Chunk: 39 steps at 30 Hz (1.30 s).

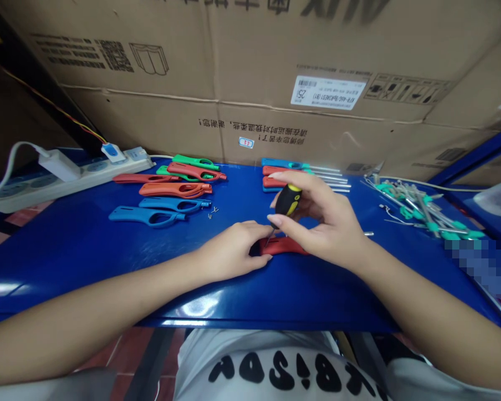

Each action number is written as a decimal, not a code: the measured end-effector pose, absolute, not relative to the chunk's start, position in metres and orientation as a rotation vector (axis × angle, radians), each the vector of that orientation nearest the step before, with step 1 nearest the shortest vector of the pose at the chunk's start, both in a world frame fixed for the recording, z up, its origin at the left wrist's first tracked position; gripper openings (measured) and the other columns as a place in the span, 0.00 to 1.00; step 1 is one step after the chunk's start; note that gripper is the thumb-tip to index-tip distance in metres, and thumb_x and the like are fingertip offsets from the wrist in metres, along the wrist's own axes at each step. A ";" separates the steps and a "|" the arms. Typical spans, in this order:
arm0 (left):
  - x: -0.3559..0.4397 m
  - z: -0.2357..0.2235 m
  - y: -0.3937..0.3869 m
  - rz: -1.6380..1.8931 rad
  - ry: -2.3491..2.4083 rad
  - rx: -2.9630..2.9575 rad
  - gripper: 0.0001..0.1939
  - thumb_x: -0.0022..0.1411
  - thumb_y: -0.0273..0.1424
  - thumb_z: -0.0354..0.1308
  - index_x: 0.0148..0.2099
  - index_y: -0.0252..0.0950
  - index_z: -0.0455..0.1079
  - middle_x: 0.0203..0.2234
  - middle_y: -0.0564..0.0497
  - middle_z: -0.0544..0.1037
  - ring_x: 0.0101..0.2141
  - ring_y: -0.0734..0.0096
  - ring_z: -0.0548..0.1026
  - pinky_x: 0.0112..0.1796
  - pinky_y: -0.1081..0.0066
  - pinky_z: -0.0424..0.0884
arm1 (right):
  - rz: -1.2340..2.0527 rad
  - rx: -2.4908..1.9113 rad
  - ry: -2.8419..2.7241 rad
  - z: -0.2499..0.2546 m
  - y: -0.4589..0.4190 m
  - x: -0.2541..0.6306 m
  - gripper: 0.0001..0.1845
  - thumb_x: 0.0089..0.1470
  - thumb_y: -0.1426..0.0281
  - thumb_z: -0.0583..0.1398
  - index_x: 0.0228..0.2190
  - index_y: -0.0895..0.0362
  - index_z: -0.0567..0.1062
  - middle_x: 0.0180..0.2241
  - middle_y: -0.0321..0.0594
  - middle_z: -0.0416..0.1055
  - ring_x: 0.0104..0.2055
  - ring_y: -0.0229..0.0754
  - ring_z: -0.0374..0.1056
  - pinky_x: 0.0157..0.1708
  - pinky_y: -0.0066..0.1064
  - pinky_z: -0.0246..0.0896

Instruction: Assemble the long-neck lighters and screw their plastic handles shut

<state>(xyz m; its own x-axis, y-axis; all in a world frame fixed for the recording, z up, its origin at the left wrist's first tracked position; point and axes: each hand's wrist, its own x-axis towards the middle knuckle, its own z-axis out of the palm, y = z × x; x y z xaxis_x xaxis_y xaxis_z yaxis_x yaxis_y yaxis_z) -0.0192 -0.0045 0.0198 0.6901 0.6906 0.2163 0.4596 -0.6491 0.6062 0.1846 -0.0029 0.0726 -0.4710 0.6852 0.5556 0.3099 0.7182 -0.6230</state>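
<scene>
My right hand [328,220] grips a short yellow-and-black screwdriver [290,199], its shaft tilted down onto a red lighter [286,245] lying on the blue table. My left hand [240,250] pinches the left end of this lighter between thumb and fingers. Part of the lighter is hidden behind my right hand, and a metal tube end [368,234] shows beyond it. Left of my hands lie several lighter handles, among them a blue one [148,216], an orange one [173,190] and a green one [196,162]. A few small screws [213,212] lie near them.
Lighters with metal tubes [328,179] lie behind my right hand. A pile of metal tubes with teal parts [430,209] is at the right. A white power strip [87,174] with plugs runs along the left. A large cardboard box [242,78] stands at the back.
</scene>
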 end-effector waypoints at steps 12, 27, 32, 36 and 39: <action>-0.018 0.012 0.000 0.643 0.748 2.345 0.08 0.63 0.29 0.65 0.45 0.36 0.73 0.39 0.49 0.79 0.40 0.64 0.77 0.43 0.66 0.72 | 0.316 -0.856 -2.272 0.077 -0.001 0.191 0.32 0.57 0.68 0.65 0.60 0.46 0.63 0.62 0.42 0.67 0.44 0.49 0.75 0.38 0.39 0.74; -0.014 0.005 0.002 0.688 0.673 2.323 0.11 0.64 0.31 0.65 0.48 0.36 0.74 0.42 0.47 0.80 0.45 0.61 0.77 0.48 0.64 0.72 | 0.187 -0.767 -2.210 0.077 -0.003 0.188 0.23 0.67 0.63 0.55 0.61 0.50 0.67 0.54 0.43 0.75 0.46 0.46 0.75 0.47 0.39 0.72; -0.014 0.006 0.002 0.682 0.652 2.339 0.11 0.64 0.32 0.65 0.47 0.36 0.72 0.42 0.48 0.79 0.44 0.63 0.76 0.48 0.65 0.71 | 0.245 -0.772 -2.182 0.078 0.000 0.190 0.19 0.65 0.62 0.58 0.56 0.49 0.71 0.53 0.40 0.76 0.45 0.45 0.75 0.45 0.38 0.73; -0.015 0.005 0.003 0.682 0.632 2.341 0.10 0.65 0.32 0.65 0.47 0.36 0.72 0.41 0.49 0.79 0.44 0.65 0.76 0.49 0.66 0.71 | 0.154 -0.784 -2.155 0.075 0.000 0.194 0.22 0.65 0.60 0.58 0.58 0.49 0.71 0.52 0.42 0.76 0.50 0.49 0.74 0.49 0.40 0.72; -0.015 0.004 0.004 0.688 0.637 2.342 0.11 0.65 0.32 0.65 0.48 0.35 0.72 0.42 0.48 0.79 0.44 0.65 0.76 0.49 0.67 0.70 | 0.412 -0.766 -2.164 0.076 -0.001 0.196 0.24 0.69 0.65 0.50 0.65 0.47 0.63 0.57 0.41 0.72 0.43 0.42 0.76 0.44 0.37 0.74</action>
<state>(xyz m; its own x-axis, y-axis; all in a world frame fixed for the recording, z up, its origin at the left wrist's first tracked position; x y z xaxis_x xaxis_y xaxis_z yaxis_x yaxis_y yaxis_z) -0.0146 0.0035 0.0041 0.7496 0.5834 0.3128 0.2669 -0.6988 0.6637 0.1960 -0.0013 0.0763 -0.5078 0.6429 0.5734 0.3869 0.7649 -0.5150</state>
